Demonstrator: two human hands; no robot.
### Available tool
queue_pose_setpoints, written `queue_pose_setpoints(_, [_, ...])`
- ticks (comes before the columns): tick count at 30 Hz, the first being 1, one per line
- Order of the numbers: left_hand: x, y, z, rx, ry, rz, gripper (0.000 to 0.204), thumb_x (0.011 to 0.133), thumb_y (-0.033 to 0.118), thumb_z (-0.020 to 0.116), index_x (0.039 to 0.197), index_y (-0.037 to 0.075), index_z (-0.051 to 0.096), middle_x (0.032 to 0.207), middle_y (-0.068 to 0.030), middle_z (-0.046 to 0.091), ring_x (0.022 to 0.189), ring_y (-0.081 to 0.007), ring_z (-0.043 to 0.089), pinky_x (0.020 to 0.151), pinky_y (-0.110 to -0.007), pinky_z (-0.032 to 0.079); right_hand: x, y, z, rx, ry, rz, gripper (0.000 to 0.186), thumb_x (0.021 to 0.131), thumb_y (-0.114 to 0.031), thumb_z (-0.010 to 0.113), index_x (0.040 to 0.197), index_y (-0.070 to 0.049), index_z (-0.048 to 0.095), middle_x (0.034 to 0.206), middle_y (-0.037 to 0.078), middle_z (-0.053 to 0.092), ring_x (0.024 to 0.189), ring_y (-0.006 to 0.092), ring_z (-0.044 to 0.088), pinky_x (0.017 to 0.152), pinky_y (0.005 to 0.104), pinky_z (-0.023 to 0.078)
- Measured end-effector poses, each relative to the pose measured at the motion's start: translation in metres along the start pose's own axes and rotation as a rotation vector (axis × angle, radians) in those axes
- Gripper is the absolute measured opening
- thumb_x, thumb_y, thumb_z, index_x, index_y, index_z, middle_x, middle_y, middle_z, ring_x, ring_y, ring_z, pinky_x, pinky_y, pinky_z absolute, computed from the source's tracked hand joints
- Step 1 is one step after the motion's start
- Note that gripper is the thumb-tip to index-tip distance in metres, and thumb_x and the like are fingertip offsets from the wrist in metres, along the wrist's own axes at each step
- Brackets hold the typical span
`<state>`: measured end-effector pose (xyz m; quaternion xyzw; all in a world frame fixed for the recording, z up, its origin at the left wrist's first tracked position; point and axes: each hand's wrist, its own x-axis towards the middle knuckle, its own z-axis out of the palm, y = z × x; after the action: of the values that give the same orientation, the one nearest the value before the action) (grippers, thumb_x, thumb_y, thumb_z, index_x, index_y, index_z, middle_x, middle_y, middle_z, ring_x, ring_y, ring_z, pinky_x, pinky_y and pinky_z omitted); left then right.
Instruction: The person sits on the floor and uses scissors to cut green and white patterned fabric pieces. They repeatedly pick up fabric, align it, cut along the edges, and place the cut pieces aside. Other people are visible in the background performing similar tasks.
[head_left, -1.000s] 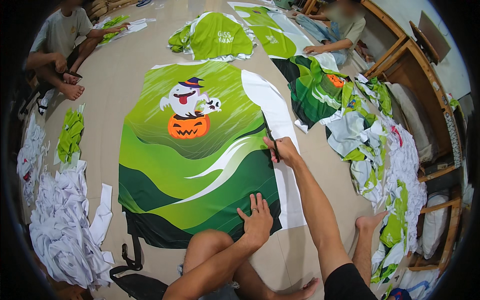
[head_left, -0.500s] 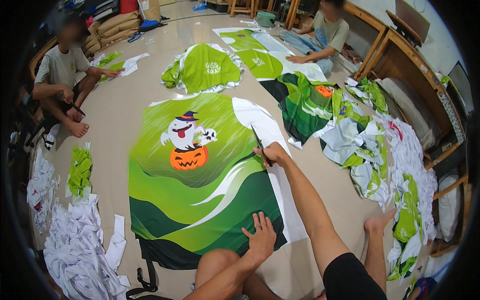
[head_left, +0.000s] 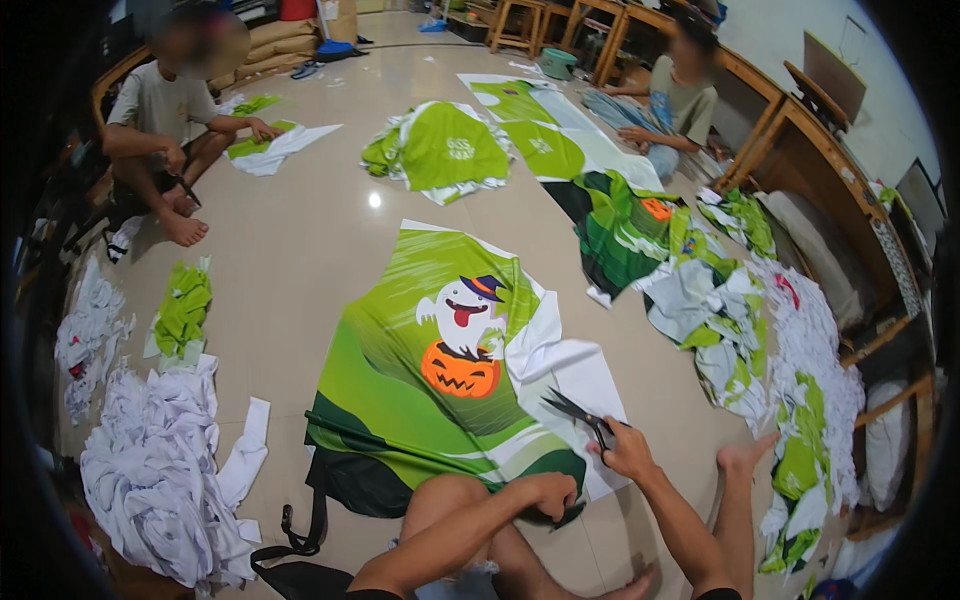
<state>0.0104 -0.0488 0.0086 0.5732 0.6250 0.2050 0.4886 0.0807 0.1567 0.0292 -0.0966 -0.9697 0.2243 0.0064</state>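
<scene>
A green printed fabric panel [head_left: 375, 370] with a ghost and pumpkin lies before me, skewed and rumpled at its white right strip [head_left: 555, 365]. My left hand [head_left: 545, 492] is closed on the panel's near edge beside my knee, fingertips partly hidden. My right hand [head_left: 625, 450] grips black scissors [head_left: 575, 408], their open blades pointing up-left over the white strip.
White scrap piles [head_left: 150, 480] lie left, with green scraps [head_left: 183, 300]; mixed scraps [head_left: 800, 440] line the right. A green fabric pile [head_left: 440, 150] and printed panels [head_left: 540, 145] lie ahead. Two people [head_left: 160, 110] [head_left: 680, 110] sit beyond. Wooden furniture [head_left: 850, 180] borders the right.
My left hand went from lying spread to closed on the panel, which shifted toward me and rumpled. My right hand moved down and rightward with the scissors, whose blades have opened.
</scene>
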Motion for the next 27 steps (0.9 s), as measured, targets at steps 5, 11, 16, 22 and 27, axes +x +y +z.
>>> queue_pose_setpoints(5, [0.001,0.0,0.001,-0.543,-0.312,0.142,0.031,0.087,0.022,0.069,0.11,0.002,0.07,0.09,-0.0092,0.072,0.074,-0.0158,0.071,0.065,-0.029,0.056,-0.102,0.015,-0.063,0.097,-0.498,0.379,0.055,0.079,-0.034,0.083,0.106,0.01,0.065,0.077,0.018,0.07,0.071,0.0271,0.072,0.066,0.0379,0.056])
queue_pose_setpoints(11, [0.023,-0.03,-0.024,-0.301,0.91,-0.005,0.023,0.084,0.009,0.064,0.105,0.001,0.07,0.092,-0.016,0.072,0.085,-0.032,0.07,0.077,-0.039,0.056,-0.152,0.043,-0.099,0.479,-0.372,0.632,0.049,0.081,-0.027,0.084,0.104,0.013,0.068,0.073,0.01,0.07,0.06,0.0134,0.066,0.052,0.0262,0.051])
queue_pose_setpoints(16, [0.027,-0.058,-0.021,-0.096,1.25,-0.086,0.031,0.086,0.003,0.055,0.116,0.001,0.065,0.109,-0.0218,0.067,0.101,-0.0388,0.064,0.089,-0.046,0.051,-0.063,0.015,-0.066,0.148,0.145,0.337,0.039,0.077,-0.026,0.078,0.097,0.006,0.071,0.071,0.016,0.068,0.064,0.0191,0.064,0.06,0.0347,0.05])
queue_pose_setpoints(22, [0.025,-0.057,-0.014,-0.074,1.044,-0.287,0.036,0.082,0.0,0.054,0.117,-0.003,0.058,0.118,-0.0274,0.059,0.113,-0.0436,0.058,0.096,-0.049,0.049,0.019,0.0,0.004,0.358,0.246,0.333,0.028,0.074,-0.007,0.078,0.094,0.008,0.065,0.074,0.017,0.068,0.064,0.0213,0.064,0.062,0.0364,0.051])
queue_pose_setpoints(27, [0.02,-0.042,-0.022,-0.119,0.924,-0.348,0.052,0.083,0.007,0.066,0.131,-0.002,0.049,0.134,-0.026,0.048,0.124,-0.0441,0.051,0.099,-0.052,0.048,-0.03,0.027,0.063,0.247,0.38,0.049,0.032,0.077,-0.012,0.076,0.102,0.004,0.063,0.074,0.015,0.067,0.061,0.025,0.063,0.059,0.0373,0.05])
